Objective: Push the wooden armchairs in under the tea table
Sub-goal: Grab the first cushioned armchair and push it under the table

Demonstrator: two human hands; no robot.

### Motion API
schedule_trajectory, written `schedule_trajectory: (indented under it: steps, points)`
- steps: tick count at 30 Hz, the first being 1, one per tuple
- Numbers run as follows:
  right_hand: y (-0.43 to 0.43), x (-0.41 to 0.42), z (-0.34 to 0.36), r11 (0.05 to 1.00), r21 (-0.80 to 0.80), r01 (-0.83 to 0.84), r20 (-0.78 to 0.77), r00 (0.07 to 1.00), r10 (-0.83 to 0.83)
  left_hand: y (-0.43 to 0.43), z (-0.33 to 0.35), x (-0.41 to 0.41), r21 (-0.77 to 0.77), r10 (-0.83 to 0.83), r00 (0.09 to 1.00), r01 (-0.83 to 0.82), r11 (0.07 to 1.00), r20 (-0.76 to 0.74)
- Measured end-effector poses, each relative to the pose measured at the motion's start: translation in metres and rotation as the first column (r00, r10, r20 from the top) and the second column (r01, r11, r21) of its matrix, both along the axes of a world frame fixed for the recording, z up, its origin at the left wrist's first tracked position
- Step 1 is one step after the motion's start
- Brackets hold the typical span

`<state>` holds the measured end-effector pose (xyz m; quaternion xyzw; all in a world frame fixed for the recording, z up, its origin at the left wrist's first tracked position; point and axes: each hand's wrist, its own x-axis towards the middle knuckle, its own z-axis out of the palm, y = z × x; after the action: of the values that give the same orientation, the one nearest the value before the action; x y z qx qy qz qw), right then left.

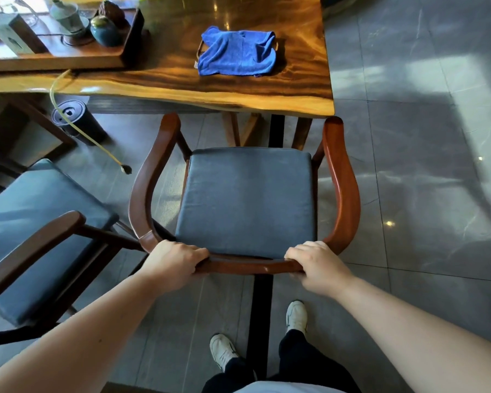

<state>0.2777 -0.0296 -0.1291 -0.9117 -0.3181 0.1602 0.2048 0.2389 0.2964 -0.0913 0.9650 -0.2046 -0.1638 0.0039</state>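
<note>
armchair at 6 o'clock of worktop, armrest tips at its near edge, seat outside | open tile right | red-brown frame, grey-blue cushion | left hand, right hand grip backrest rail

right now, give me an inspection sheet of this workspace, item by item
surface: tea table, glossy wood slab, near edge just ahead of the armrest tips
job's things: wooden armchair with grey cushion faces the table, seat not yet under it; second armchair stands to its left, angled
clutter: blue cloth crumpled on the table; tea tray with teaware at the far left
hands: left hand and right hand both grip the chair's back rail
cables: yellowish hose hangs off the table edge, past a dark bin
surroundings: grey tiled floor, white shoes behind the chair
</note>
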Motion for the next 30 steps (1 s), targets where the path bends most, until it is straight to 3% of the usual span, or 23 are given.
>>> schedule_trajectory:
  steps: [4, 21, 30]
  points:
    - [0.014, 0.006, -0.002, 1.000, -0.001, -0.022, -0.014, 1.000, 0.022, 0.013, 0.004, 0.010, -0.039, -0.013, 0.999, 0.015, 0.999, 0.053]
    - [0.035, 0.013, -0.010, 0.999, -0.036, -0.040, -0.023, 0.999, 0.039, 0.032, 0.002, 0.012, 0.031, 0.059, 0.998, -0.059, 0.998, -0.015]
    - [0.063, 0.029, -0.008, 1.000, -0.009, -0.019, -0.019, 1.000, 0.018, 0.057, 0.009, 0.033, -0.025, 0.033, 0.993, -0.030, 0.999, 0.116]
